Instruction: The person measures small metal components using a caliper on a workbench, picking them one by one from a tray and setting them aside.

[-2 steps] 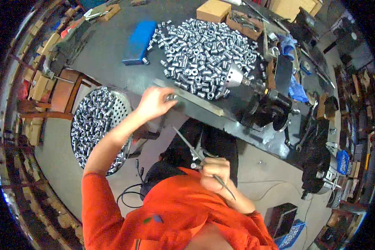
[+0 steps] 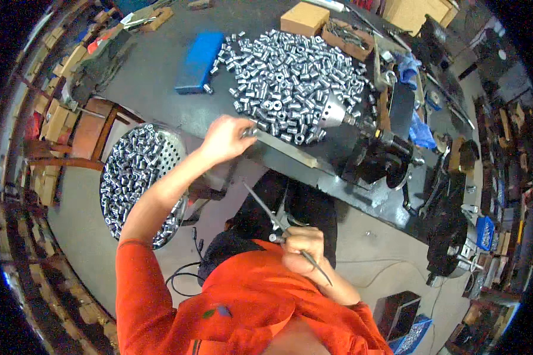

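My left hand [image 2: 225, 139] is closed at the near edge of the dark workbench [image 2: 154, 83], with a small shiny metal fitting [image 2: 250, 132] pinched between thumb and fingers. Low in front of my body, my right hand [image 2: 305, 248] is wrapped round a long, thin grey metal tool [image 2: 259, 197] that narrows toward both ends; its exact kind is unclear. A short, round-ended metal piece [image 2: 274, 238] shows beside the right fingers; whether they grip it I cannot tell. Many similar fittings [image 2: 284, 77] lie heaped on the bench beyond my left hand.
A flat metal bar [image 2: 287, 151] runs along the bench's near edge. At right stands a dark machine fixture [image 2: 385, 151]. A blue box [image 2: 200, 62] lies left of the heap. Lower left, a perforated round tray [image 2: 173, 157] holds more fittings beside a wooden chair [image 2: 92, 127].
My left hand has shifted slightly right and away from me with the fitting. The tool in my right hand has turned a little, its near end swinging slightly left.
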Tool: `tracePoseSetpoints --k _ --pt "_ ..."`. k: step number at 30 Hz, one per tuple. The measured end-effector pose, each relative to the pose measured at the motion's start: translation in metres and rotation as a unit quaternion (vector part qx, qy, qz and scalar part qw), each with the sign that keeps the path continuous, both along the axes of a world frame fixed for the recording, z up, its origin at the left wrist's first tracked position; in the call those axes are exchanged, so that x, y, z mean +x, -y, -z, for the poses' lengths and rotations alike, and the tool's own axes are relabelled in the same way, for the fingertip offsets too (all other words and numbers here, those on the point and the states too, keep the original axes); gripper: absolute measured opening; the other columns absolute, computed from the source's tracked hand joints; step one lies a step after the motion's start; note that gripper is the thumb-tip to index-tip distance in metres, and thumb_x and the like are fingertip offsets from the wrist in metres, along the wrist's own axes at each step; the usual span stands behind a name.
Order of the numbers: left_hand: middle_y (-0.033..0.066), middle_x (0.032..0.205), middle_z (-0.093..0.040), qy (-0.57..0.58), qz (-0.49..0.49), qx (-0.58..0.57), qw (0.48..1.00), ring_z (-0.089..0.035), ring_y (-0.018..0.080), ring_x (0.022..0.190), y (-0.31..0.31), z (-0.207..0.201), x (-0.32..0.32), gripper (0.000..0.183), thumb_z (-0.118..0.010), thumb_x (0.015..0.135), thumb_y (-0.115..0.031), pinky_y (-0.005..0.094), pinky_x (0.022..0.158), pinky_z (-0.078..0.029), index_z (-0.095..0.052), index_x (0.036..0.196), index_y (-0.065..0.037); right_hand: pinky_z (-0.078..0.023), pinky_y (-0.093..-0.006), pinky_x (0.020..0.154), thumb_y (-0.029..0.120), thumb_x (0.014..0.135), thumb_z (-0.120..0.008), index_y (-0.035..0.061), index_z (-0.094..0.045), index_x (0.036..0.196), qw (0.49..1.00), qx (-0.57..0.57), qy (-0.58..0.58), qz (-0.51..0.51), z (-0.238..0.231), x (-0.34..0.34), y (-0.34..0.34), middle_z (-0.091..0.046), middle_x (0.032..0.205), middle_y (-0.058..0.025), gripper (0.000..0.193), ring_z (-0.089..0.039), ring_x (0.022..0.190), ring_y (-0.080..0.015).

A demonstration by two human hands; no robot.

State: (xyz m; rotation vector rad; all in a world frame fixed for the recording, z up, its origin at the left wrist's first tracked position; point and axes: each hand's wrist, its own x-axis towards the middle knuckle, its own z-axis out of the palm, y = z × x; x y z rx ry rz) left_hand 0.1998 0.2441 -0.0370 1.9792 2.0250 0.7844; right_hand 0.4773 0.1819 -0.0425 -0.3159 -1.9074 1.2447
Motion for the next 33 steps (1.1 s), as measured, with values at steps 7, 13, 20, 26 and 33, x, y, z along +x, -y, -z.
tracePoseSetpoints --k 7,13,20,26,33 --pt "0.012 0.064 -0.061 0.159 -0.022 0.051 0.986 -0.061 0.0221 0.06 -0.091 -0.026 -0.023 0.035 -0.067 0.074 -0.022 0.0363 0.058 -0.047 -0.064 0.104 -0.004 -0.025 -0.0318 0.037 0.0 0.053 -0.054 0.0079 -0.034 0.05 1.0 0.001 0.013 0.007 -0.005 -0.001 0.004 -0.032 0.05 -0.0045 0.022 -0.036 0.039 -0.0198" --pt "0.0146 0.073 -0.064 0.13 -0.048 0.013 0.99 -0.059 0.019 0.058 0.024 -0.047 -0.073 0.026 -0.062 0.079 -0.017 0.0317 0.057 -0.047 -0.064 0.099 0.0 -0.021 -0.0287 0.041 -0.005 0.054 -0.053 0.0054 -0.026 0.052 0.999 -0.019 0.005 0.025 0.002 -0.005 0.005 -0.031 0.05 -0.0048 0.029 -0.032 0.04 -0.0178" --pt "0.0125 0.074 -0.064 -0.087 -0.143 -0.183 0.969 -0.063 0.0305 0.072 0.194 0.001 -0.115 0.03 -0.062 0.07 -0.013 0.0406 0.065 -0.049 -0.066 0.1 -0.011 -0.024 -0.032 0.036 0.002 0.052 -0.055 0.0086 -0.034 0.05 0.999 -0.016 0.009 -0.032 0.018 -0.017 0.001 -0.036 0.048 -0.0044 0.023 -0.037 0.037 -0.0205" --pt "0.013 0.075 -0.062 -0.202 -0.144 -0.233 0.94 -0.062 0.0339 0.075 0.215 0.042 -0.125 0.021 -0.069 0.072 -0.027 0.0441 0.066 -0.05 -0.063 0.086 -0.013 -0.023 -0.0318 0.037 0.001 0.052 -0.054 0.0081 -0.032 0.05 1.0 -0.007 0.019 -0.023 0.012 -0.017 0.0 -0.035 0.049 -0.0042 0.023 -0.035 0.037 -0.0198" --pt "0.0083 0.069 -0.06 -0.129 -0.15 -0.237 0.951 -0.062 0.0294 0.07 0.217 0.048 -0.132 0.013 -0.068 0.07 -0.023 0.0399 0.063 -0.049 -0.063 0.076 -0.012 -0.024 -0.0315 0.039 0.006 0.053 -0.057 0.0082 -0.031 0.051 0.998 -0.037 0.049 -0.03 0.011 -0.013 0.002 -0.034 0.05 -0.0046 0.026 -0.037 0.04 -0.0194"
